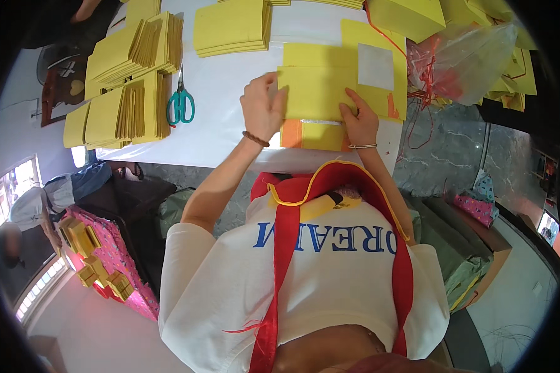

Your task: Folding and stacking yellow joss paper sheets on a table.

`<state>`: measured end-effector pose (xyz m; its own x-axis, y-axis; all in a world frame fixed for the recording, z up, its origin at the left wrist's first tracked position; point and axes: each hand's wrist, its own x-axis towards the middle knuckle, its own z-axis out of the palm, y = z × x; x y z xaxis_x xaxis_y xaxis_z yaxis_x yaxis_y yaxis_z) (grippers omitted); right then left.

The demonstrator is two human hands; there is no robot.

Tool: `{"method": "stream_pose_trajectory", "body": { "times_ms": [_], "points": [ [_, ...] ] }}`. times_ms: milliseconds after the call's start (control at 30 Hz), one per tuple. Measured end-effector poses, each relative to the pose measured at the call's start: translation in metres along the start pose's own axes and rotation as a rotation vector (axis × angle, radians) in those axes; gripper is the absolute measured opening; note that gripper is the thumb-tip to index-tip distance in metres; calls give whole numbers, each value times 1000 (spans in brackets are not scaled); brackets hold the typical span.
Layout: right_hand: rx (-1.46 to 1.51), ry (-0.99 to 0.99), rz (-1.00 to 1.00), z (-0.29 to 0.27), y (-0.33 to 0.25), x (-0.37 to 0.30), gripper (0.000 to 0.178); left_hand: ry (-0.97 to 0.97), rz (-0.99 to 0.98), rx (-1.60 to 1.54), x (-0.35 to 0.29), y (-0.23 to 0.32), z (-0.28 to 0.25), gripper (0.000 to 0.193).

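A folded yellow paper sheet (317, 87) lies before me at the table's front edge. Its lower part shows an orange patch and a pale shiny strip. My left hand (261, 112) has its fingers curled at the sheet's left edge, the thumb against it. My right hand (361, 124) rests on the right edge, index finger and thumb stretched out and apart. Partly beneath the sheet is a larger yellow piece (370, 34) bearing a whitish rectangle (375, 67). Teal-handled scissors (181, 107) lie to the left of my left hand.
Stacks of folded yellow paper (115, 53) fill the white table's (224, 87) left side. Another stack (230, 28) sits at the back. At the right are a clear plastic bag (466, 65) and red strings (424, 93). Bundles lie on pink cloth (121, 248) at lower left.
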<state>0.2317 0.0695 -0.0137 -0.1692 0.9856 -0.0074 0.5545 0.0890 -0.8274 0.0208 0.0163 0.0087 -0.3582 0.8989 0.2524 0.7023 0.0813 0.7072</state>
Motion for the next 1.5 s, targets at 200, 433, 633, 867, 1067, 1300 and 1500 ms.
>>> {"method": "stream_pose_trajectory", "body": {
  "times_ms": [200, 433, 633, 867, 1067, 1300, 1500],
  "points": [
    [42, 19, -27, 3, 3, -1, 36, -342, 576, 256, 2, 44, 21, 49],
    [102, -99, 100, -5, 0, -1, 36, -444, 563, 409, -6, 22, 43, 63],
    [-635, -60, -603, -21, -4, -28, 54, -469, 557, 423, -6, 23, 45, 68],
    [-587, -249, -488, -13, 7, -38, 62, -416, 570, 281, -1, 23, 32, 64],
    [-531, -245, -509, -16, 17, -32, 56, -405, 744, 386, -1, 19, 38, 57],
    [428, -147, -140, -39, 5, -22, 39, -215, 846, 684, -2, 31, 43, 43],
    [513, -10, -45, -40, 30, -31, 38, -263, 648, 203, 44, 34, -13, 38]
  ]
}}
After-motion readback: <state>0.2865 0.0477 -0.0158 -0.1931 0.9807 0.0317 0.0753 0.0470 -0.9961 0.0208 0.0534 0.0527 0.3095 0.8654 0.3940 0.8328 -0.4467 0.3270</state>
